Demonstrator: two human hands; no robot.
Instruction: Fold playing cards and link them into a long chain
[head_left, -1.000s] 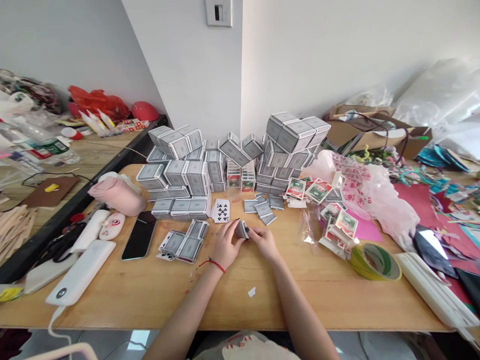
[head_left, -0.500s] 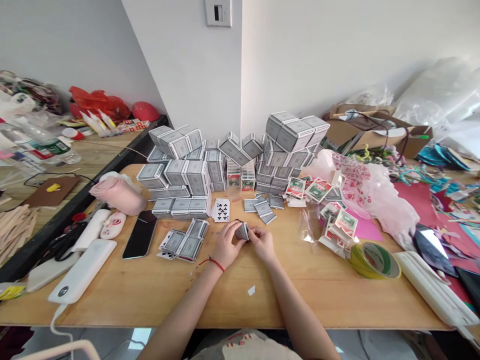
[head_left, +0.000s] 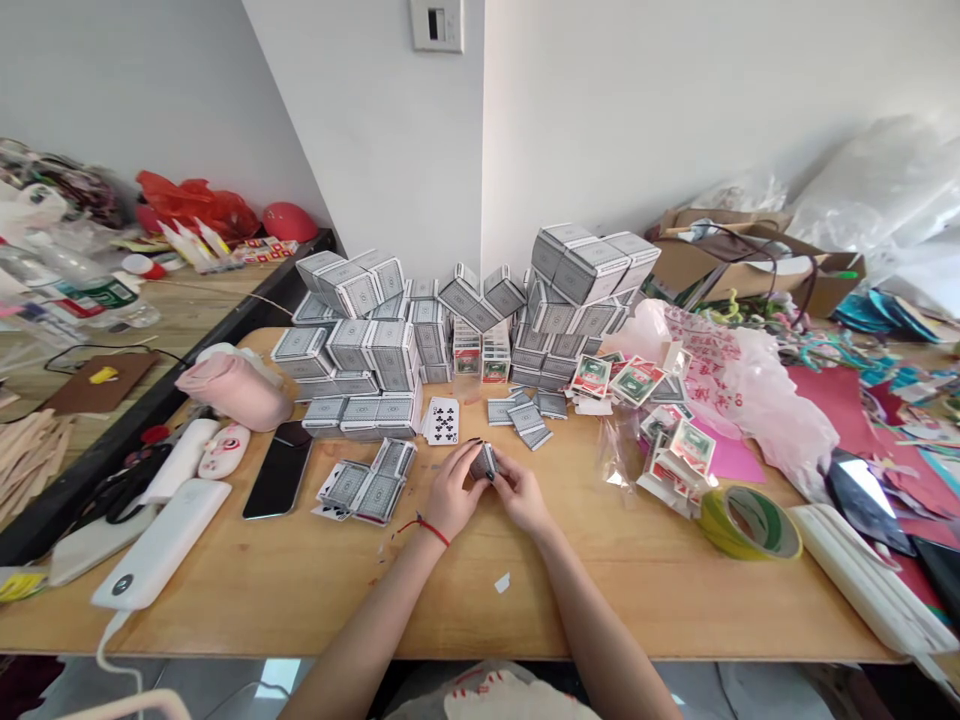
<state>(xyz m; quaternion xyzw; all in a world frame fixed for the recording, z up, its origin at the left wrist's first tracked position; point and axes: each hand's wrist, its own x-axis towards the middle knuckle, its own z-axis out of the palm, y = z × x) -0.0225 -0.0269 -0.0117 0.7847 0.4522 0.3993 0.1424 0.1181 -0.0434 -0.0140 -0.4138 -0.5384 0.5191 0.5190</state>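
At the brown wooden tabletop (head_left: 630,600), I log left hand (head_left: 454,490) and right hand (head_left: 523,492) gripping a grey-patterned, rectangular card stack (head_left: 484,461); uneven pressure could fan it.

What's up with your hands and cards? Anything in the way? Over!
Left hand, right hand: both on grey card piece. Loose cards just beyond. Nothing seems in the way; white scrap on near side, touching neither hand.

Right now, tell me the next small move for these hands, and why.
Probably press the card piece lightly inward: the left hand holds one side and the right hand the other, so neither seems to need a regrip first.
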